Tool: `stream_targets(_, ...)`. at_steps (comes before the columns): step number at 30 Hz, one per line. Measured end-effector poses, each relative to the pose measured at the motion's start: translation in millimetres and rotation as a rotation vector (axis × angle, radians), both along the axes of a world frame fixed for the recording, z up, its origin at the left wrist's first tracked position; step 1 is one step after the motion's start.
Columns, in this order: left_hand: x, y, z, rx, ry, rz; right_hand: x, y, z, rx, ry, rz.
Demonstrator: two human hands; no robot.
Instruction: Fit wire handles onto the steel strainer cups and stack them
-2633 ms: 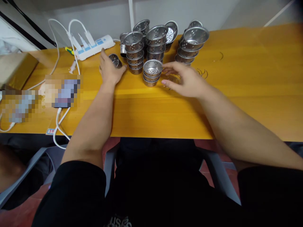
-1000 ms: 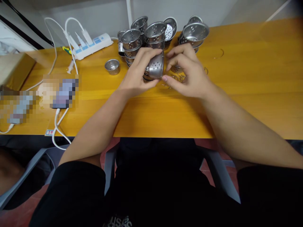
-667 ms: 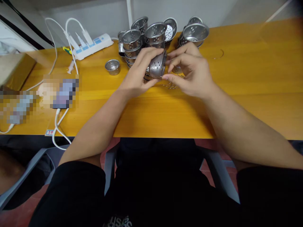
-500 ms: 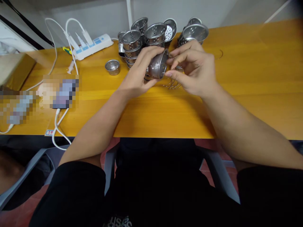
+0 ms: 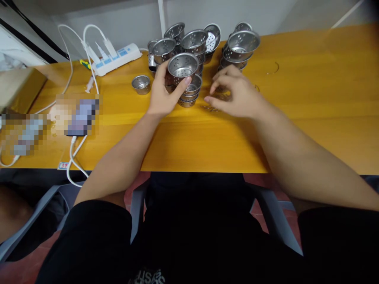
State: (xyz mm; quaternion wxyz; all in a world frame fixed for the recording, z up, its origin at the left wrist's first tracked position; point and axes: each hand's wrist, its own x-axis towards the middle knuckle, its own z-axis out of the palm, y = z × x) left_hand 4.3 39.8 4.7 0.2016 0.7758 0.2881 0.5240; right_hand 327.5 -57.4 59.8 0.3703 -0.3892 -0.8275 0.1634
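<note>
My left hand [image 5: 164, 92] grips a perforated metal strainer basket [image 5: 182, 67], its mouth tilted up toward me. Just below that basket stands a short stack of similar perforated baskets [image 5: 189, 96], partly hidden by the hand. My right hand [image 5: 237, 92] hovers over several thin bent wire pieces [image 5: 213, 108] on the table, thumb and fingertips a little apart. Nothing shows between its fingers. Some of the wires lie hidden behind the hand.
More stacked strainer baskets [image 5: 194, 41] stand at the back, with another stack [image 5: 242, 45] to the right. A small basket [image 5: 141, 85] sits alone at left. Curved wires [image 5: 276, 68] lie at right. A white power strip [image 5: 118, 59], cables and a phone [image 5: 82, 117] occupy the left.
My left hand has turned the basket from sideways to mouth up and shifted it slightly left. My right hand has come away from the basket's rim and dropped toward the wires.
</note>
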Motion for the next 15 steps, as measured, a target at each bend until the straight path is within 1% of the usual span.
stream_targets(2, 5.7, 2.7, -7.8, -0.065, -0.091, 0.01, 5.2, 4.8, -6.3, -0.046, -0.128, 0.022)
stream_targets(4, 9.8, 2.3, -11.7, -0.115, -0.108, -0.009, 4.8, 4.2, -8.4, -0.059, -0.175, 0.02)
stream_targets(6, 10.9, 3.4, -14.5, -0.117, -0.098, -0.034, -0.5, -1.7, -4.7, -0.067, -0.145, -0.01)
stream_targets(8, 9.6, 7.2, -18.3, -0.099, -0.072, -0.064, -8.3, -10.2, 3.0, -0.07, -0.095, -0.046)
stream_targets(11, 7.5, 12.2, -23.9, -0.089, 0.0, -0.101, -18.9, -20.7, 13.9, -0.047, -0.056, -0.05)
stream_targets(13, 7.6, 11.5, -25.1, -0.092, 0.026, -0.104, -22.8, -23.7, 16.9, -0.03, -0.047, -0.03)
stream_targets(15, 8.5, 8.0, -24.1, -0.099, 0.028, -0.094, -24.0, -23.2, 15.8, -0.024, -0.048, -0.023)
